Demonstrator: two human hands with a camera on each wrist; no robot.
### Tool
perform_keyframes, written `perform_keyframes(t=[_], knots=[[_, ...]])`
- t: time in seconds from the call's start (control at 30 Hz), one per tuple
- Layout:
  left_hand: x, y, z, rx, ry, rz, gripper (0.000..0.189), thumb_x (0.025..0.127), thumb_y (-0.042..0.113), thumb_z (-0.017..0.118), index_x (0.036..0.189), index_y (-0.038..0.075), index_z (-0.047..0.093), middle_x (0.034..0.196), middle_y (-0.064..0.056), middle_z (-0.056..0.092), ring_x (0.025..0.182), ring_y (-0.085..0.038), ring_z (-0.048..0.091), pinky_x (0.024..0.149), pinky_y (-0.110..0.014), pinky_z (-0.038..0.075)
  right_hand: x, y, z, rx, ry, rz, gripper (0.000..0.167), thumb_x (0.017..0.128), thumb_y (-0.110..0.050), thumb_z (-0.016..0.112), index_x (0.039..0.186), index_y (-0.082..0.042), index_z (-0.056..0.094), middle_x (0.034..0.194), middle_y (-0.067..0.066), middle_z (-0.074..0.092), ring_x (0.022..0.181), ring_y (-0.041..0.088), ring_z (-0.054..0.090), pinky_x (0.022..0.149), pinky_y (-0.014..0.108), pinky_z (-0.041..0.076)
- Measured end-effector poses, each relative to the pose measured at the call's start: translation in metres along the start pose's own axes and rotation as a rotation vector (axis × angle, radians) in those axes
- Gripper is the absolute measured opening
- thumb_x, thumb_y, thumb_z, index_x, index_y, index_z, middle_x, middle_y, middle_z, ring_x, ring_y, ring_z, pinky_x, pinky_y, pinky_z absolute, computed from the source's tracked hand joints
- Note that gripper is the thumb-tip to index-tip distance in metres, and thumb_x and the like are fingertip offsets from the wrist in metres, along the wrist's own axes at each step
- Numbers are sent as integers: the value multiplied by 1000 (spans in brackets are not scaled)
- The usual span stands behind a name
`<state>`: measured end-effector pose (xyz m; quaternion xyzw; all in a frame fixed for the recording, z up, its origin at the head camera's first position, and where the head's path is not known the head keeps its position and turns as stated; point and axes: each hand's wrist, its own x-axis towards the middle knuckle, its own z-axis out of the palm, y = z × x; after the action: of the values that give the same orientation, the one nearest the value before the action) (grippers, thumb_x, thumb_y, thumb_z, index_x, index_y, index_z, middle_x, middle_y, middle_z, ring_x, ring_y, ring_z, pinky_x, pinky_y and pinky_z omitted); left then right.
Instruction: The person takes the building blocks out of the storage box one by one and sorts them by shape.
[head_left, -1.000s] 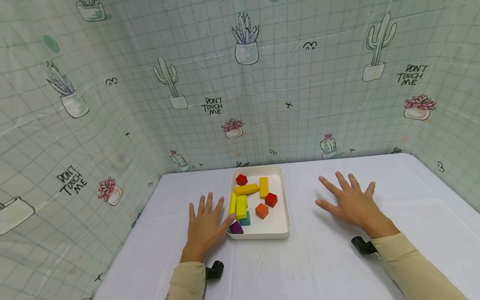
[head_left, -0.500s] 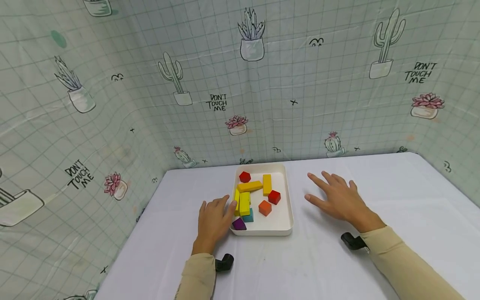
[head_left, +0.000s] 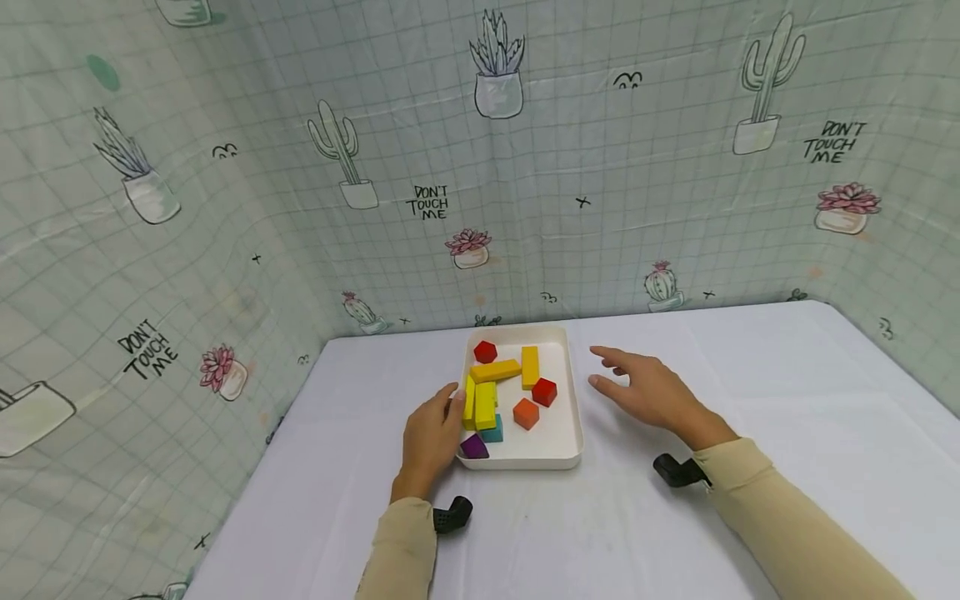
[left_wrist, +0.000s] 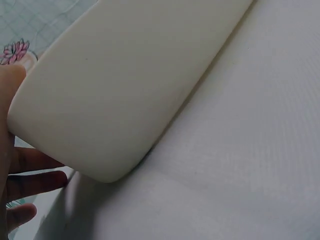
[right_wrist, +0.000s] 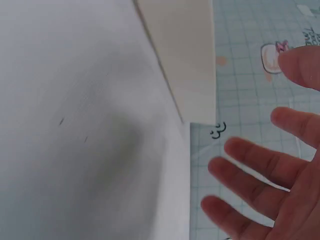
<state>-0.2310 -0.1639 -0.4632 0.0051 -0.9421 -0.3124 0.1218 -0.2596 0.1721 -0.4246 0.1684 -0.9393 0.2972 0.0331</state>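
A white rectangular tray [head_left: 536, 463] rests on the table with coloured blocks in it. Among these are yellow oblong blocks [head_left: 495, 372], a red block [head_left: 544, 392], an orange block [head_left: 526, 413], a teal block [head_left: 492, 430] and a purple block [head_left: 474, 447]. At the tray's left side is my left hand [head_left: 431, 437], its thumb by the rim. The left wrist view shows its fingers [left_wrist: 37, 185] extended at the tray's outer wall [left_wrist: 115, 100]. My right hand [head_left: 660, 396] hovers apart from the tray's right side, fingers [right_wrist: 260, 160] spread and holding nothing.
A white cloth [head_left: 600, 533] covers the table. Behind and to the left hangs a grid-patterned curtain [head_left: 525, 167] printed with cacti. Black wrist mounts [head_left: 453, 514] sit on both beige sleeves [head_left: 401, 546].
My left hand has moved right to the tray's left side, its fingers drawing together. My right hand has moved left toward the tray. The blocks keep their places in the tray.
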Motion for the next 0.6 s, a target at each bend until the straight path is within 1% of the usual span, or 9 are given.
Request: perform_keyframes(t=[0.07, 0.13, 0.23, 0.3, 0.47, 0.6], knots=[[0, -1, 1, -18, -7, -15, 51, 107, 47, 40, 145, 16, 55, 126, -7, 68, 114, -28, 62, 103, -50, 45, 6, -5, 2, 59, 1, -2, 58, 99, -47, 58, 145, -12, 54, 129, 12, 65, 111, 31, 63, 88, 52, 53], [0, -2, 1, -32, -17, -26, 52, 107, 47, 39, 146, 17, 54, 131, -8, 65, 119, -30, 60, 106, -52, 42, 11, -9, 3, 109, 0, 7, 51, 99, -40, 60, 141, -10, 58, 123, 11, 68, 107, 29, 64, 86, 48, 55], [0, -2, 1, -51, -28, -35, 51, 107, 47, 38, 148, 18, 52, 136, -8, 62, 123, -32, 57, 107, -53, 40, 18, -13, 5, 170, -9, 30, 45, 99, -35, 61, 135, -8, 62, 117, 10, 69, 104, 29, 64, 85, 46, 56], [0, -2, 1, -79, -35, -39, 50, 107, 46, 39, 148, 19, 52, 137, -8, 61, 124, -32, 56, 107, -54, 40, 22, -16, 6, 224, -27, 41, 43, 99, -34, 61, 132, -6, 63, 114, 11, 70, 102, 30, 65, 85, 45, 56], [-1, -4, 2, -140, -45, -36, 51, 107, 46, 38, 149, 19, 51, 137, -10, 61, 122, -32, 56, 107, -54, 40, 32, -21, 9, 382, -92, 69, 40, 100, -30, 61, 131, -5, 63, 113, 13, 70, 99, 32, 67, 83, 39, 57], [-1, -6, 5, -160, -44, -31, 54, 107, 50, 35, 149, 20, 50, 137, -9, 60, 122, -32, 56, 107, -54, 40, 39, -27, 11, 451, -119, 73, 38, 100, -28, 61, 130, -5, 63, 117, 16, 68, 98, 31, 67, 82, 36, 57]])
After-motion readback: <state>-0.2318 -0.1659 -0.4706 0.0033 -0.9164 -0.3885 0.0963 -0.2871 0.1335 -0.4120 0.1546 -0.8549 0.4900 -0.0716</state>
